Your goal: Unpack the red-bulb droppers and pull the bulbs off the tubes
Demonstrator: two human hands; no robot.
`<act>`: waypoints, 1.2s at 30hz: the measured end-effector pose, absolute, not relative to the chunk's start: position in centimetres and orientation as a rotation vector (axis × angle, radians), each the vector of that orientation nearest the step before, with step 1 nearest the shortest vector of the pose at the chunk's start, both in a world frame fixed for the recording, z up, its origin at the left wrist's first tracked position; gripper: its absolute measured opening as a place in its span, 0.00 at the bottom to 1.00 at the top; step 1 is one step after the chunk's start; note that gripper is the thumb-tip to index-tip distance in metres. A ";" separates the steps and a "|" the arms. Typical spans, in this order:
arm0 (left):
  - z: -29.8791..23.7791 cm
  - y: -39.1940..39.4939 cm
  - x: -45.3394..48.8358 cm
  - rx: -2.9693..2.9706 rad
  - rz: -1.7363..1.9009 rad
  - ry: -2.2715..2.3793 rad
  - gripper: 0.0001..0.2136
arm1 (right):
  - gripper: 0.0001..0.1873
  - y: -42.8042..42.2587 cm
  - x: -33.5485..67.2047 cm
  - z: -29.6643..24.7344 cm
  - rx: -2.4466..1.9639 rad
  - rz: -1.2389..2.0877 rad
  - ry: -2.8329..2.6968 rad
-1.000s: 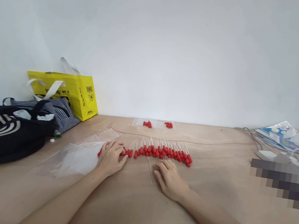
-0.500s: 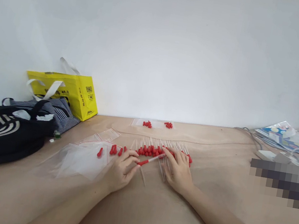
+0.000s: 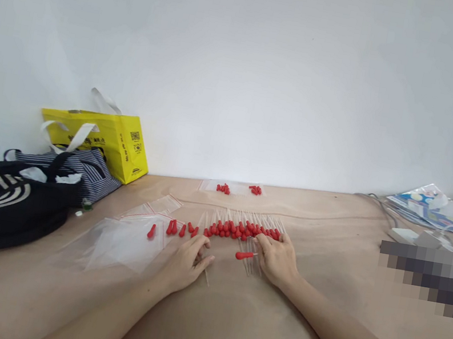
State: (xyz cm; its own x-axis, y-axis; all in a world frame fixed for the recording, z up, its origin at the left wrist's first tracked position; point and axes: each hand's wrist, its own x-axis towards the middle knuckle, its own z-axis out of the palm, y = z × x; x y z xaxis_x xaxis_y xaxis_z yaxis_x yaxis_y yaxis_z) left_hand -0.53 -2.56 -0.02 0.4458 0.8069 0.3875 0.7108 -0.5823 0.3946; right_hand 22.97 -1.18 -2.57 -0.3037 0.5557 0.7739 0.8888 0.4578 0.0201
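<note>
Clear bags [image 3: 123,242] and loose red bulbs [image 3: 182,231] lie on the tabletop [image 3: 334,274]; the left hand [image 3: 187,262] has curled fingers, grip impossible to tell; a red-bulbed dropper [image 3: 243,255], near the dropper row [image 3: 227,229], is pinched by the right hand's [image 3: 280,261] fingers

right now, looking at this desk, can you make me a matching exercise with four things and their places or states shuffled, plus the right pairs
Things
1. single red bulb-shaped piece
2. row of slim pale sticks with red bulb-shaped ends
3. flat see-through plastic bags
4. boxy yellow carrier bag

Places or states
A. behind the dark striped fabric bag
B. red ends nearer the person, pale ends toward the white wall
C. beside the left hand, crossed by thin red lines
D. at the fingers of the right hand, red end toward the left hand

Pairs: 1-D, 2-B, 3-C, 4-A
</note>
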 end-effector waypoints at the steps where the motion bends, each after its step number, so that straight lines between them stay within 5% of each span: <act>1: -0.1 -2.4 -0.3 2.497 0.836 1.325 0.03 | 0.14 -1.2 23.0 -2.5 -1.249 -0.588 -1.995; 8: -0.4 -1.4 1.0 2.391 0.974 1.322 0.02 | 0.20 -2.1 22.3 -1.7 -1.319 -0.471 -2.023; 17: 0.4 -2.6 0.6 2.813 1.049 1.075 0.10 | 0.09 -2.4 21.8 -1.8 -0.964 -0.617 -2.175; 36: -1.0 -2.8 1.8 3.319 1.228 0.868 0.09 | 0.08 -3.5 21.1 -2.4 -0.688 -0.876 -2.053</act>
